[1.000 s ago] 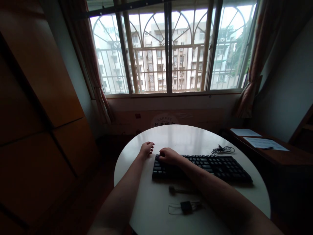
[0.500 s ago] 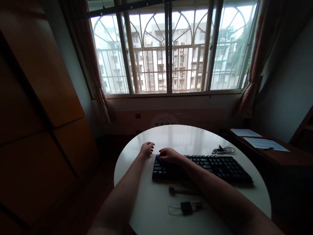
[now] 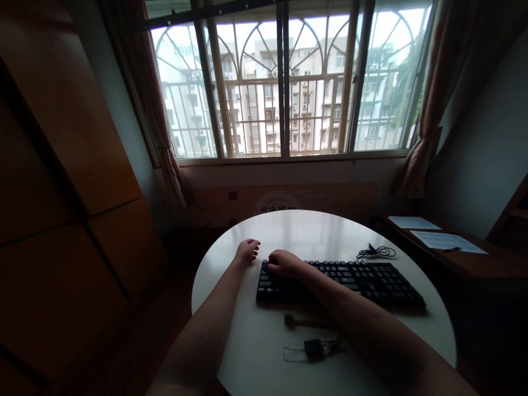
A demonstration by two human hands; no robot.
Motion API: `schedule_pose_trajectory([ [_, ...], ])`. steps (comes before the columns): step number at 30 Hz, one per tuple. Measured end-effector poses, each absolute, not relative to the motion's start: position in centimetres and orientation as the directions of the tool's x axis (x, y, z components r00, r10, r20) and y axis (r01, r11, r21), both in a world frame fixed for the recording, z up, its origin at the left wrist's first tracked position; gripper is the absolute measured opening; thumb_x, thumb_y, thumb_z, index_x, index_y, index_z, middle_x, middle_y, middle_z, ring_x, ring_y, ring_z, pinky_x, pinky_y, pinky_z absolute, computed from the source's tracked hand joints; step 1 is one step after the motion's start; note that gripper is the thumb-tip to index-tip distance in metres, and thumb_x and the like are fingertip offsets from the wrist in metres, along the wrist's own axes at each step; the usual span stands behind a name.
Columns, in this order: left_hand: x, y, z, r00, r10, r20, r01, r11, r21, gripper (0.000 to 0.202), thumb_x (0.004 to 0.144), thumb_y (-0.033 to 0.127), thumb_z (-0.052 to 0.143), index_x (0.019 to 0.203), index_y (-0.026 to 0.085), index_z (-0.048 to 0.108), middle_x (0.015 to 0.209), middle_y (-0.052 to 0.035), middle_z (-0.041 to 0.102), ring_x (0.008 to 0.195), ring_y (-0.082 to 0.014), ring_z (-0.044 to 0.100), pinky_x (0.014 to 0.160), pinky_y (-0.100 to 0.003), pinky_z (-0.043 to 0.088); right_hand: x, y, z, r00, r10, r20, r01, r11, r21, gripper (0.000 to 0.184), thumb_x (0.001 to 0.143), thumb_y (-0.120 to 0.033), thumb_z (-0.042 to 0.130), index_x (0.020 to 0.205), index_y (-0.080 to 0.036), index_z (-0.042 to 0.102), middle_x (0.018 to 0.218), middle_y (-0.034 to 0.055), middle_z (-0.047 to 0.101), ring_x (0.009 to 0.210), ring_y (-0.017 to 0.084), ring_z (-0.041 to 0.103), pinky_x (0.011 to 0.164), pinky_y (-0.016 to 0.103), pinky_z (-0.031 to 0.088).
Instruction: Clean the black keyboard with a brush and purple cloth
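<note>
On the white round table, my left hand rests on its side just left of the black keyboard, fingers loosely bent and apart, holding nothing. My right hand is over the keyboard's far left corner. Its fingers are curled down at the keys there; a hint of purple shows by the fingertips, too small to make out. Nearer to me lies a small brush, its handle running under my right forearm. In front of it is a wire keycap puller with a dark block at its middle.
A coiled black cable lies behind the keyboard's right part on the round table. Right of it stands a brown desk with paper sheets and a dark pen. A tall wooden cabinet is at the left.
My right hand's fingers have curled in a little more at the keyboard's corner. My left hand stays where it was.
</note>
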State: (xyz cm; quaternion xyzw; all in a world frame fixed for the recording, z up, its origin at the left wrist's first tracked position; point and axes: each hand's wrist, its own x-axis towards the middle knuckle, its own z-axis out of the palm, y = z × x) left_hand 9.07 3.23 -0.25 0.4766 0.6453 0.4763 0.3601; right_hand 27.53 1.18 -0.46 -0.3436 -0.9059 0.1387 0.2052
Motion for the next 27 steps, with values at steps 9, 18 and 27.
schedule_pose_trajectory([
  [9,9.1,3.09,-0.24,-0.28,0.96,-0.008,0.275,0.088,0.957,0.025,0.075,0.038,0.063,0.083,0.014,0.064,0.071,-0.0052,0.06,0.052,-0.0099,0.054,0.044,-0.019,0.039,27.74,1.47,-0.42,-0.693,0.667,0.273,0.485,0.712,-0.508,0.019,0.079,-0.023,0.061,0.094,-0.021,0.073,0.106,0.004,0.07,0.09,0.018,0.062,0.075,0.024,0.043],
  [18,9.06,3.15,-0.29,-0.275,0.961,-0.009,0.254,0.082,0.964,0.023,0.075,0.036,0.063,0.083,0.014,0.064,0.072,-0.0049,0.06,0.052,-0.0094,0.053,0.045,-0.019,0.039,27.42,1.19,-0.36,-0.673,0.695,0.254,0.586,0.71,-0.389,0.025,0.084,-0.036,0.058,0.093,-0.017,0.071,0.096,0.0082,0.069,0.083,0.018,0.06,0.07,0.025,0.041],
  [27,8.99,3.36,-0.49,-0.259,0.966,-0.013,0.235,0.076,0.969,0.016,0.079,0.029,0.058,0.083,0.014,0.063,0.076,-0.0047,0.059,0.051,-0.0075,0.049,0.043,-0.018,0.038,27.74,1.09,-0.1,-0.68,0.675,0.288,0.511,0.717,-0.474,0.021,0.082,-0.03,0.058,0.092,-0.017,0.072,0.097,0.0072,0.07,0.084,0.018,0.062,0.071,0.024,0.043],
])
